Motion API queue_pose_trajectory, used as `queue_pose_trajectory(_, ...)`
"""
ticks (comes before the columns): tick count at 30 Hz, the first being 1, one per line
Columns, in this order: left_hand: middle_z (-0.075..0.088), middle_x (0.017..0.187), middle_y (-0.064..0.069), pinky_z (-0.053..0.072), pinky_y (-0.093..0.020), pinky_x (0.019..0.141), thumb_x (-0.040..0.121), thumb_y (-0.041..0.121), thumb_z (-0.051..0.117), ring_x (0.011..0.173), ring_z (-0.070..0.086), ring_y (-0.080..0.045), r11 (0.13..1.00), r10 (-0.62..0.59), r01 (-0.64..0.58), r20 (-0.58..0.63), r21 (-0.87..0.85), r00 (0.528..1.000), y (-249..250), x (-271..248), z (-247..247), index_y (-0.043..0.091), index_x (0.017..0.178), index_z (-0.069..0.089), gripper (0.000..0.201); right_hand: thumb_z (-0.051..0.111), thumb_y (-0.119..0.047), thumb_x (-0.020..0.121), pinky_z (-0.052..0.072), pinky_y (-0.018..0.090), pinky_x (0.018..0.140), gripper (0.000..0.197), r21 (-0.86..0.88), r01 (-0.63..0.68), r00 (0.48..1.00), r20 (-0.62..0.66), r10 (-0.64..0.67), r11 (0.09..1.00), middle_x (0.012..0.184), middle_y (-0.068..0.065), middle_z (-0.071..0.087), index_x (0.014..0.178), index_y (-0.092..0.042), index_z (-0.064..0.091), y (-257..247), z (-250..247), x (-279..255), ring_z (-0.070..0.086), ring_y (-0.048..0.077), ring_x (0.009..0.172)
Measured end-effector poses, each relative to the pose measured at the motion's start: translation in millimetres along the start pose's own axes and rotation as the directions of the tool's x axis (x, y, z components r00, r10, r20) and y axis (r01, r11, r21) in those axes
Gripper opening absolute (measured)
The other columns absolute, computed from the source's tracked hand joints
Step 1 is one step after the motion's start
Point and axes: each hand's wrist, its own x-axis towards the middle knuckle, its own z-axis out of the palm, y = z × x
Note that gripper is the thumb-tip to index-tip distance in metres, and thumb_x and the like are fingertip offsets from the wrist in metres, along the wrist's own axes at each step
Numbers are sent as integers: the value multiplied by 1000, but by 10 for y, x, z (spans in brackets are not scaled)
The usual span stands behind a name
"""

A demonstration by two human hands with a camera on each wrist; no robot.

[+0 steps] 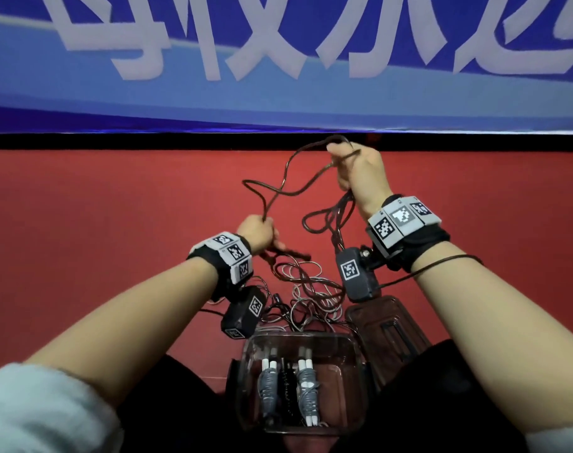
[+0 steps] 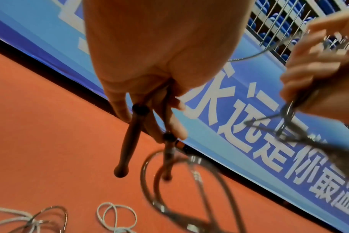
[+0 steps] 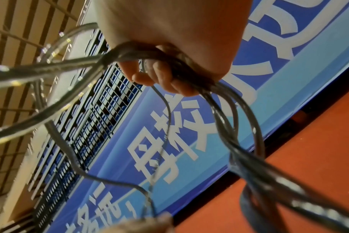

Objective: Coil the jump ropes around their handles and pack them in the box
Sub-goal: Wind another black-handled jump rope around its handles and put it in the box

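Gripping two dark slim handles in left hand, gathering limp, springy dark cord in right hand beyond clear plastic box.

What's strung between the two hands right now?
In the head view, loose loops of thin dark jump rope hang in the air between the left hand and the raised right hand.

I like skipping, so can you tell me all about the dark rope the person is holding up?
The dark jump rope is a thin, glossy cord, like plastic-coated wire, with two slim dark handles ending in rounded knobs. The left hand grips both handles together, pointing down. The right hand, raised higher, holds several gathered loops. The cord between them hangs loose and wavy above the red floor, not yet coiled round the handles.
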Motion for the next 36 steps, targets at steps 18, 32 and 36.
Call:
queue_pose_trajectory(18,32,35,9,45,-27,52,98,9,43,29,30,-9,974,65,-102,-181,-201,981,31,-112,-538,11,69,58,32,72,-11,83,38,21,72,11,-829,-219,919,1,394,514,89,-2,66,87,-20,68,734,-387,5,57,14,84)
queue_pose_trajectory(32,59,66,0,53,-32,71,101,7,44,62,58,-14,925,358,-374,173,70,917,242,-389,-121,15,95,65,23,39,-51,98,46,37,90,46,-481,-37,879,401,257,876,77,0,68,97,-15,68,546,313,-286,64,16,84)
queue_pose_trajectory(36,59,61,-2,53,-20,62,98,1,48,53,60,-4,913,403,-404,-28,-58,915,229,-337,-183,8,79,62,24,47,-47,98,50,26,72,43,-403,-194,860,368,353,894,59,0,60,89,-9,67,544,241,-335,57,14,58)
